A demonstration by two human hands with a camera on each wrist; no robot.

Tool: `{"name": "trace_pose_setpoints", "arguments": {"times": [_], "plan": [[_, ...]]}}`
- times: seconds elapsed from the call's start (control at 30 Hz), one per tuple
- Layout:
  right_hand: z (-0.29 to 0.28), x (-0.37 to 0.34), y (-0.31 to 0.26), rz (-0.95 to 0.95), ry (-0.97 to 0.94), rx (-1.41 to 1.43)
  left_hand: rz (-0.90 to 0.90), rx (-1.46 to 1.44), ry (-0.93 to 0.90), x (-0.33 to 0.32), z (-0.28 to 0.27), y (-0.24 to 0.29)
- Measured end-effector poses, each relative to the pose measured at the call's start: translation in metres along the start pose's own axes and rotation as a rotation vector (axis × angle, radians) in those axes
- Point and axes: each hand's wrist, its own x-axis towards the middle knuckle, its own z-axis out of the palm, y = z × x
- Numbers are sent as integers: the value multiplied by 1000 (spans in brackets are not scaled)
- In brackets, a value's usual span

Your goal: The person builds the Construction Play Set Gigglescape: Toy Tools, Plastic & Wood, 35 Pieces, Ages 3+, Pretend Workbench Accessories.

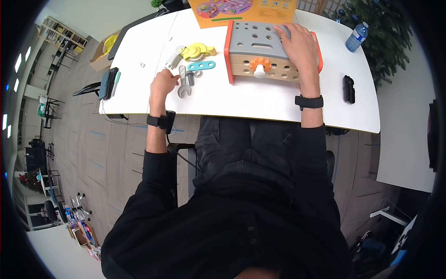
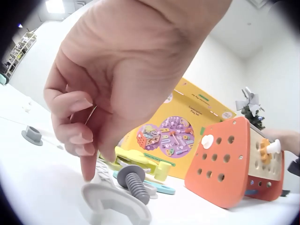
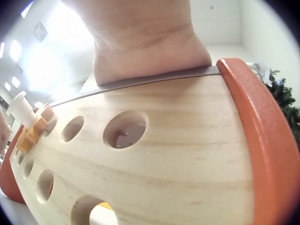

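Observation:
My left hand [image 1: 163, 86] is at the left end of a tool group, index finger pointing down beside the handle of a grey toy wrench [image 1: 184, 90], other fingers loosely curled. In the left wrist view, the hand [image 2: 117, 79] hangs over the wrench [image 2: 117, 201]; whether it touches the handle is unclear. A grey screw [image 1: 190, 78], a turquoise strip [image 1: 201, 66] and a yellow toy tool [image 1: 197, 51] lie to its right. My right hand [image 1: 299, 46] rests on the grey top of a wooden toolbox [image 1: 278, 69] with red sides, its heel on the edge in the right wrist view.
Behind the toolbox stands an orange-yellow carton [image 1: 246, 11]. On the right are a water bottle [image 1: 357, 37] and a black case [image 1: 349, 89]. A dark notebook [image 1: 108, 83] and a green pen [image 1: 116, 83] lie at the left edge. An orange gear [image 1: 254, 63] sits on the toolbox front.

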Motion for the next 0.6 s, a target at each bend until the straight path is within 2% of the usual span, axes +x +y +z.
{"name": "trace_pose_setpoints", "arguments": {"times": [0.03, 0.1, 0.13, 0.27, 0.43, 0.47, 0.53, 0.6], "plan": [[-1, 0, 0, -2, 0, -1, 0, -2, 0, 1, 0, -5], [-3, 1, -1, 17, -51, 8, -40, 12, -215, 4, 3, -15], [-3, 2, -1, 16, -49, 8, -36, 0, -254, 6, 5, -18], [-3, 0, -2, 13, -34, 11, 26, 75, -287, 11, 12, -24], [-5, 0, -4, 6, -30, 18, -80, -84, -323, 9, 5, -18], [-8, 0, -6, 24, -77, 19, -79, -86, -317, 8, 5, -19], [-11, 3, -7, 40, -108, 16, 18, 81, -312, 8, 7, -18], [-6, 1, -5, 24, -59, 16, 15, 74, -305, 9, 8, -19]]}}
